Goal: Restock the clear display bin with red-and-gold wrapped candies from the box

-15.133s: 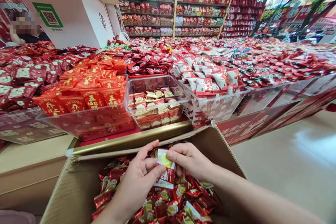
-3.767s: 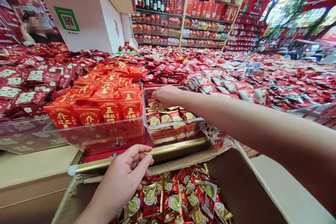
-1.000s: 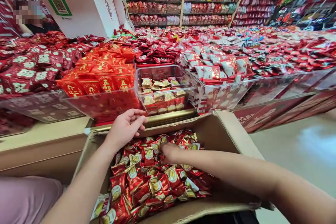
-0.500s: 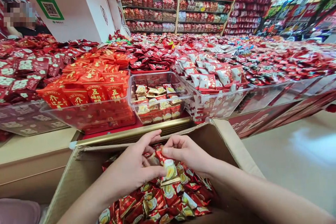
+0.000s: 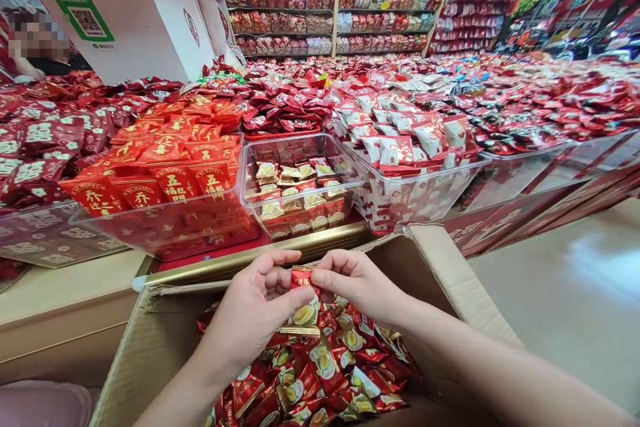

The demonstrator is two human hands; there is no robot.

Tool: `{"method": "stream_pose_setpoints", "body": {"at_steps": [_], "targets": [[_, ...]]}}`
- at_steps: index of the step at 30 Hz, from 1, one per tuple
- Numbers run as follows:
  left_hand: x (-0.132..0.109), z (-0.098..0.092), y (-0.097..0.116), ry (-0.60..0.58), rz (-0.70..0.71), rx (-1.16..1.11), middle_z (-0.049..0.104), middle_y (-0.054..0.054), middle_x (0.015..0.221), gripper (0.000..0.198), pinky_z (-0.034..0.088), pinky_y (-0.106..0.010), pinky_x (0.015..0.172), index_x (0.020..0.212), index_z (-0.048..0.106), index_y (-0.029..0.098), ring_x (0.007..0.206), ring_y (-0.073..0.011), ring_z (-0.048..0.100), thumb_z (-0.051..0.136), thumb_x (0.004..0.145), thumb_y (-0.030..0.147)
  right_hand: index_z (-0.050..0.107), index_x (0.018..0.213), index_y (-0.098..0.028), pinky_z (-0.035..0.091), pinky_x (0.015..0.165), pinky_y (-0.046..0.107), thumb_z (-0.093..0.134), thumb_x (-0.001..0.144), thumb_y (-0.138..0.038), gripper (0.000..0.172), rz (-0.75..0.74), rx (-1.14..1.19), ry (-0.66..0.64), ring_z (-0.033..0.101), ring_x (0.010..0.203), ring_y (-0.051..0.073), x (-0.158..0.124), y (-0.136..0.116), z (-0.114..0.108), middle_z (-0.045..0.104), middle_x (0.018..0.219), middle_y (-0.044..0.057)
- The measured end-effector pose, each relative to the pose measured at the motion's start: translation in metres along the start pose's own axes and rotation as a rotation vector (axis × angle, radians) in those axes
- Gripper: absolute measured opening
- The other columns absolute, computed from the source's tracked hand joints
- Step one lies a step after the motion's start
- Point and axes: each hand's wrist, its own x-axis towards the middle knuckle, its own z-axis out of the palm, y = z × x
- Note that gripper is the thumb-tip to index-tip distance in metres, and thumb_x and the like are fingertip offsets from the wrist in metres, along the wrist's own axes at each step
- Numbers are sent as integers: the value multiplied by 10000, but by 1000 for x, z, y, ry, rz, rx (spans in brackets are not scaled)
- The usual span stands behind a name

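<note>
Between my two hands is a small red candy packet (image 5: pixel 304 312) with a durian picture and gold crimped ends. My left hand (image 5: pixel 263 293) pinches it from the left, thumb across its front. The fingers of my right hand (image 5: pixel 353 283) close on its upper right edge. Both hands are over an open cardboard box (image 5: pixel 440 267), which holds a heap of loose packets (image 5: pixel 305 380) of the same kind. Just beyond the box, a clear plastic bin (image 5: pixel 303 193) contains similar durian packets in rows.
Left of that bin stands a bin of orange-red packets (image 5: pixel 165 173); to its right is one of white-and-red packets (image 5: pixel 400 147). A gold counter edge (image 5: pixel 260 253) runs behind the box. A white pillar (image 5: pixel 125 7) and stocked shelves (image 5: pixel 335 20) rise farther back. One person is at far left.
My left hand has closed onto the packet, which now sits more upright between both hands. The view has shifted slightly.
</note>
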Motion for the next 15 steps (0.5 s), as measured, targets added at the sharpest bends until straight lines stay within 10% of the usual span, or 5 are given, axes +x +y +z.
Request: {"method": "stream_pose_setpoints", "body": {"at_steps": [9, 15], "targets": [[-1, 7, -3, -150, -124, -83, 600, 43, 630, 323, 393, -163, 459, 995, 522, 147, 518, -68, 521, 607, 713, 281, 450, 629, -130, 331, 459, 183, 552, 714, -383, 286, -33, 93, 204, 427, 464, 46, 1, -2, -3, 503, 549, -27], [-4, 14, -2, -162, -95, -10, 552, 73, 564, 326, 359, -158, 447, 992, 548, 167, 467, -49, 450, 619, 697, 287, 459, 665, -139, 276, 450, 173, 524, 731, -394, 271, -162, -247, 161, 326, 490, 42, 7, -2, -2, 401, 550, -50]]}}
